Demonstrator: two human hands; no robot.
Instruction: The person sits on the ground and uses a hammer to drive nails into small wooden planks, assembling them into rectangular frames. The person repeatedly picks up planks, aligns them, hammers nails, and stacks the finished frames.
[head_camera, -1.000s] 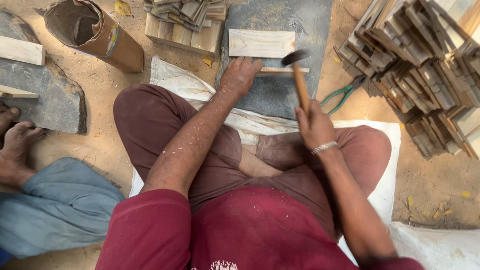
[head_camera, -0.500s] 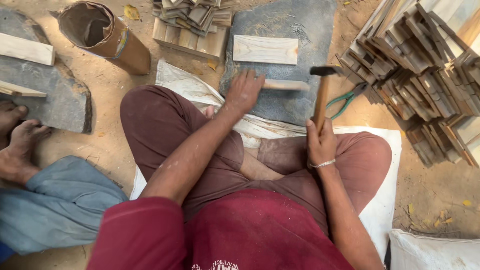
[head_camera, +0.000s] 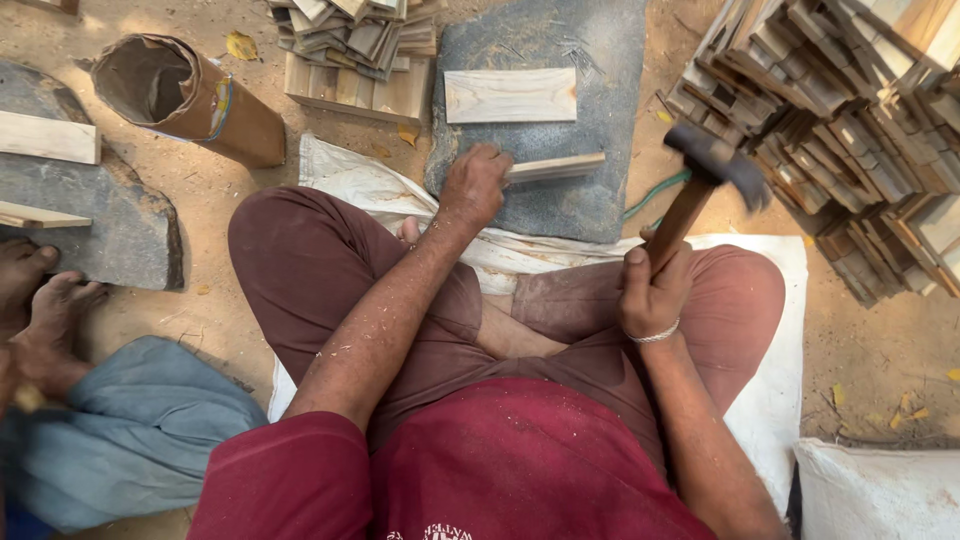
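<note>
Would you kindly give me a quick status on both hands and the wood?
Left hand pinning wood strip on stone slab. Right hand gripping hammer, raised. Wood plank lies beyond strip.

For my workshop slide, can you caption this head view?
Seated cross-legged, a person's left hand steadies a wooden strip on a stone slab while the right hand raises a hammer.

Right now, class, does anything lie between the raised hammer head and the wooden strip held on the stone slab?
Nothing visible does. The hammer, in the right hand, hangs right of the wooden strip, which the left hand holds on the stone slab.
</note>
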